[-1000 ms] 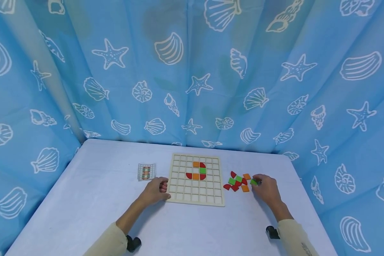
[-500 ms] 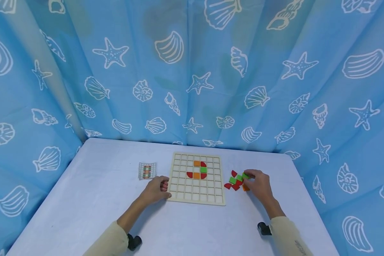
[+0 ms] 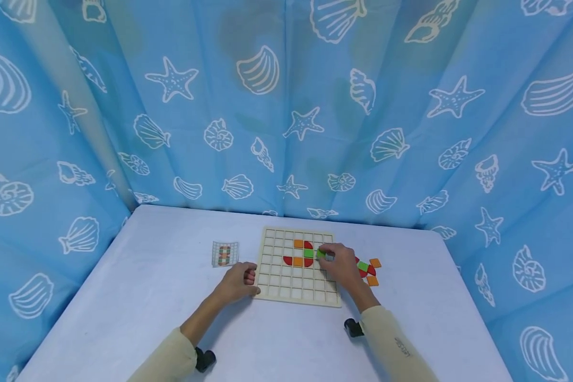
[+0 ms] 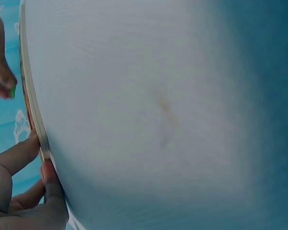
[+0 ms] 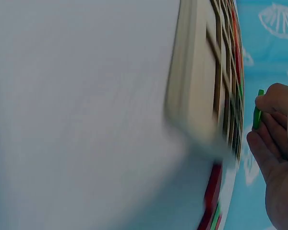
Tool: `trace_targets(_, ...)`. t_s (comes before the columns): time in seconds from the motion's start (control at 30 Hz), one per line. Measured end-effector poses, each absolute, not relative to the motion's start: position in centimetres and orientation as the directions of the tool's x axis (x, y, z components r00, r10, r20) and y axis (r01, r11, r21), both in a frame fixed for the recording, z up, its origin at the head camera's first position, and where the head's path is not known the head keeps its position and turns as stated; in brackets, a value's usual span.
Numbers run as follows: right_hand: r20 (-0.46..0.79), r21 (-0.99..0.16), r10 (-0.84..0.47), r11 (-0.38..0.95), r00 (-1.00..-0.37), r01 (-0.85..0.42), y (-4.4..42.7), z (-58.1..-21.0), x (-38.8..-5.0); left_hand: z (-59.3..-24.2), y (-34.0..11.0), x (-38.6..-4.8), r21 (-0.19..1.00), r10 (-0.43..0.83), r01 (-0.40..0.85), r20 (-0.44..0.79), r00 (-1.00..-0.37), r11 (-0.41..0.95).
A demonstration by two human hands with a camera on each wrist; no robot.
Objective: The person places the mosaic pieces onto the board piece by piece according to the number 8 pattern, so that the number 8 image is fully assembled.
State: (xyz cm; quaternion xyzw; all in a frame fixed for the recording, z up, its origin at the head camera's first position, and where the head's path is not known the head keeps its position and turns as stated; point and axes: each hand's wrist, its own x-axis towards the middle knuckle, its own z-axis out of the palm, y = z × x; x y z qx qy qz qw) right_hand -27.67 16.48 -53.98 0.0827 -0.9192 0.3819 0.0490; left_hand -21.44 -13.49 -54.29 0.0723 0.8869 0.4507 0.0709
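Note:
A cream grid board (image 3: 281,286) lies on the table, with orange, red and green pieces in its upper middle cells. My left hand (image 3: 236,282) grips the board's left edge, thumb near the lower corner; in the left wrist view the fingers (image 4: 20,152) pinch that edge. Over the board's right part, my right hand (image 3: 341,264) pinches a green piece (image 3: 321,254), just right of the green piece (image 3: 308,253) set in the grid. The right wrist view shows the pinched green piece (image 5: 258,110) held above the board (image 5: 189,86).
Loose red, green and orange pieces (image 3: 373,280) lie right of the board, partly hidden by my right hand. A small card (image 3: 225,254) with a printed coloured pattern lies left of the board. Behind the table hangs a blue shell-print curtain (image 3: 267,132).
My right hand has moved left from the loose pieces to above the board, carrying the green piece. My left hand keeps its grip on the board's edge.

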Motion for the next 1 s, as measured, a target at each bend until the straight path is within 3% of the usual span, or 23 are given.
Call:
trace_targets(0.2, 0.191, -0.667, -0.235, 0.681, -0.953, -0.302, 13.1, -54.1, -28.6, -54.5, -13.5, -21.5, 0.813, 0.205, 0.089, -0.038, -0.978, 0.576)
trace_targets(0.47, 0.267, -0.593, -0.416, 0.64, -0.869, -0.489, 10.3, -53.8, -29.7, -54.5, -13.6, -21.6, 0.807, 0.195, 0.072, -0.054, -0.979, 0.586)
trace_targets(1.0, 0.279, -0.578, -0.439, 0.633, -0.854, -0.514, 9.3, -54.6, -30.4, -54.2, -13.6, -21.6, 0.805, 0.214, 0.078, -0.062, -0.975, 0.588)
